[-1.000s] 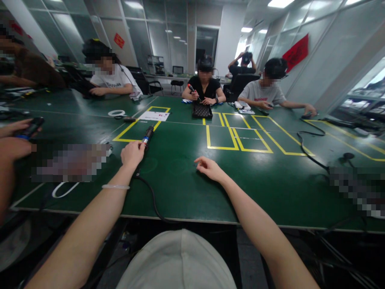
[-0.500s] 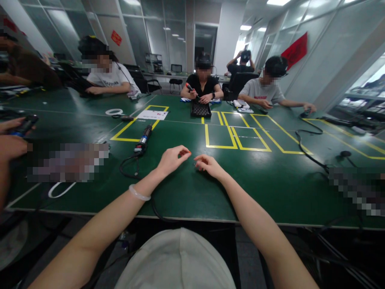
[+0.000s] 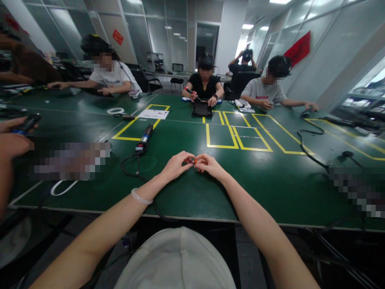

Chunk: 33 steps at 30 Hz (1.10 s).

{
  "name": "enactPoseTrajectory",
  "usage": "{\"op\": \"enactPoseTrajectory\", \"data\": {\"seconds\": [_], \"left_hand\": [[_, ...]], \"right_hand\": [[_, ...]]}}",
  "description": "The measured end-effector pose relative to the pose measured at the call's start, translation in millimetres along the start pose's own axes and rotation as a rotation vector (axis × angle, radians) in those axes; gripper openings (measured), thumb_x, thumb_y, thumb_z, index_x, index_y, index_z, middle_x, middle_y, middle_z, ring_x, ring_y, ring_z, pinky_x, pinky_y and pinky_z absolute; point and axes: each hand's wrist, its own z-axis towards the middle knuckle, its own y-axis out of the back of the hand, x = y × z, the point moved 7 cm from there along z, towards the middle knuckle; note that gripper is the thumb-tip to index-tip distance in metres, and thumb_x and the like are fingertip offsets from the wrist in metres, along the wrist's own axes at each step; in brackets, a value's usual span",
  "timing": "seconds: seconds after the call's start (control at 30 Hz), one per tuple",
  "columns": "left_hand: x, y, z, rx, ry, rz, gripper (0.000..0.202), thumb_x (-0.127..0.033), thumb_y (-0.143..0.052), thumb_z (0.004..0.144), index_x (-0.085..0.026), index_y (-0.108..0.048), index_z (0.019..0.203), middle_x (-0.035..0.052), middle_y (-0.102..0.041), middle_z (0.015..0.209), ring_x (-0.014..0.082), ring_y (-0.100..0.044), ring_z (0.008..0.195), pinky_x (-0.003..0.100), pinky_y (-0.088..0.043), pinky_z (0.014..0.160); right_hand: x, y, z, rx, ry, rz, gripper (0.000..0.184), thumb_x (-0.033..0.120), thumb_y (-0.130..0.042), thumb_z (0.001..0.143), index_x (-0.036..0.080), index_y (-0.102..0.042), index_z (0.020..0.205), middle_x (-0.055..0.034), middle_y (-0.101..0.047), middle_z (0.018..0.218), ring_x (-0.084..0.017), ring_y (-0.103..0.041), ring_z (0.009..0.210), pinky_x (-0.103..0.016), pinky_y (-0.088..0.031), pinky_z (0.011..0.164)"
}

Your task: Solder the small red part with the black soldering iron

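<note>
My left hand [image 3: 177, 166] and my right hand [image 3: 210, 166] meet fingertip to fingertip above the green table [image 3: 186, 192]. Pinched between them is a small orange-red piece [image 3: 195, 161] with a darker bit on the left-hand side. It is too small to name, and my fingers cover part of it. Both hands are closed, thumbs pressed toward the fingers. A pale bracelet circles my left wrist. Beyond my left hand lies a black, tube-shaped tool [image 3: 145, 135] with a blue band and a cable.
Yellow tape outlines [image 3: 222, 147] mark the table ahead. A black tray [image 3: 202, 109] stands before a person across the table holding a screwdriver [image 3: 190, 92]. A white ring [image 3: 115, 111] and paper sheet [image 3: 155, 114] lie front left. Another person's hand [image 3: 18, 132] is at left.
My hands have come together; the left moved right and slightly down, and the orange-red piece now sits between both sets of fingertips. The person at upper left has stretched an arm out.
</note>
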Motion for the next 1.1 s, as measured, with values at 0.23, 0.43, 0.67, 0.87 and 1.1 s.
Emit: {"op": "enactPoseTrajectory", "data": {"seconds": [0.23,0.43,0.67,0.87,1.1], "left_hand": [[3,-2.4,-1,-0.011,-0.016,-0.038,0.037,-0.032,-0.058,0.088,-0.023,-0.056,0.124,0.0035,-0.063,0.099,0.0160,-0.062,0.087,0.031,-0.052,0.082],[4,-3.8,-2,0.019,-0.008,-0.021,0.038,-0.033,-0.058,0.088,-0.022,-0.056,0.124,0.0034,-0.064,0.098,0.0161,-0.062,0.085,0.031,-0.052,0.081],[0,7.0,-2,0.008,0.011,0.016,0.039,-0.043,-0.050,0.093,-0.022,-0.057,0.125,0.0034,-0.065,0.098,0.0162,-0.063,0.085,0.030,-0.051,0.082],[41,57.4,-8,-0.153,0.125,0.300,0.036,-0.042,-0.046,0.094,-0.021,-0.063,0.118,0.0061,-0.064,0.106,0.0191,-0.062,0.094,0.033,-0.049,0.087],[126,153.8,-61,-0.359,0.740,0.645,0.043,-0.048,-0.054,0.087,-0.013,-0.065,0.110,0.0126,-0.065,0.106,0.0244,-0.057,0.092,0.043,-0.049,0.082]], "right_hand": [[3,1,0,-0.011,0.045,-0.041,0.037,0.033,-0.075,0.071,0.019,-0.054,0.098,0.0031,-0.062,0.073,-0.009,-0.055,0.058,-0.021,-0.043,0.050],[4,-1,0,0.003,0.065,-0.086,0.034,0.032,-0.073,0.072,0.018,-0.054,0.098,0.0021,-0.062,0.077,-0.009,-0.053,0.057,-0.022,-0.041,0.054],[5,4,1,-0.043,0.080,-0.155,0.029,0.032,-0.070,0.074,0.018,-0.056,0.094,0.0011,-0.062,0.078,-0.010,-0.055,0.061,-0.023,-0.043,0.058],[3,11,1,-0.081,0.080,-0.150,0.028,0.031,-0.070,0.073,0.018,-0.056,0.094,0.0007,-0.063,0.078,-0.009,-0.055,0.060,-0.022,-0.042,0.057],[1,10,1,-0.077,0.059,-0.130,0.028,0.030,-0.071,0.073,0.017,-0.057,0.093,0.0007,-0.062,0.078,-0.009,-0.056,0.059,-0.021,-0.042,0.055]]}}
